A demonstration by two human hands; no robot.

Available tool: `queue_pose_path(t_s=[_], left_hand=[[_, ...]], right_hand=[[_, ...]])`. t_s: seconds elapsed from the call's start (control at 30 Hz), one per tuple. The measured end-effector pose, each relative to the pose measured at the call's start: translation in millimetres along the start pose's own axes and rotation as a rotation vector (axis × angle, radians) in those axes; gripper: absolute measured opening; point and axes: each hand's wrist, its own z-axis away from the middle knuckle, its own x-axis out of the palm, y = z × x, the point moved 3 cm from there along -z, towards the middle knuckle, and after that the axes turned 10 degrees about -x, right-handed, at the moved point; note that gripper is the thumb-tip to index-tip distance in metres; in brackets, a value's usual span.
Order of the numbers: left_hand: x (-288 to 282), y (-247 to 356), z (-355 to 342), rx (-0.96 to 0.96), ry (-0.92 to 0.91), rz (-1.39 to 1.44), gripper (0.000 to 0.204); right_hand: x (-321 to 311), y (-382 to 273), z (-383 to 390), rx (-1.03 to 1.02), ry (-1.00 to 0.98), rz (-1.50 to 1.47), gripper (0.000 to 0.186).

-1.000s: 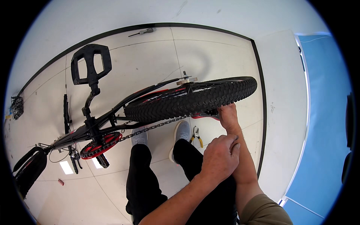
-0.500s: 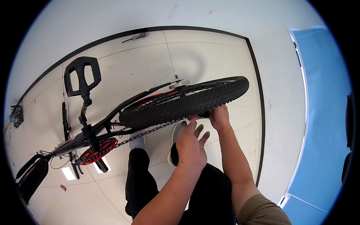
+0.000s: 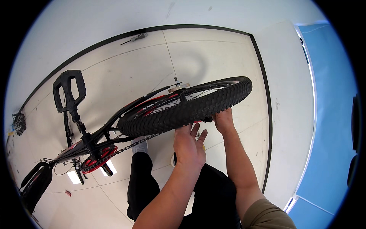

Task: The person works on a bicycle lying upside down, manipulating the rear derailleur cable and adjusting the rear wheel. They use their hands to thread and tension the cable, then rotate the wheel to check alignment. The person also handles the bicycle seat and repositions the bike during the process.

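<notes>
- The black knobby rubber rear tyre [image 3: 187, 108] of an upturned black-and-red bicycle runs across the middle of the scene, over a pale tiled floor [image 3: 126, 72].
- The right hand [image 3: 223, 120] grips the tyre's near edge towards its right end, fingers curled up behind the tread.
- The left hand [image 3: 188, 147] sits just left of it, palm raised to the tyre's near side, fingers spread and loose, touching the tread and holding nothing.
- A black flat pedal [image 3: 69, 89] stands up at far left.
- The red chainring [image 3: 97, 158] with its chain lies near left, beside the person's black-trousered legs [image 3: 143, 187].
- A small grey hand tool [image 3: 137, 37] rests far off by the wall.
</notes>
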Motion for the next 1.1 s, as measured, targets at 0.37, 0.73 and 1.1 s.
queue_pose_path(t_s=[0.37, 0.73, 1.1], left_hand=[[-2, -32, 8, -0.094, 0.082, -0.057, 0.027], [-2, -31, 11, -0.075, 0.123, -0.125, 0.034], [0, -20, 10, -0.031, 0.108, -0.123, 0.044]], right_hand=[[-44, 63, -21, -0.993, -0.449, 1.757, 0.024], [-55, 70, -31, -0.866, -0.531, 1.704, 0.039], [-37, 66, -38, 0.251, -0.092, -0.356, 0.025]])
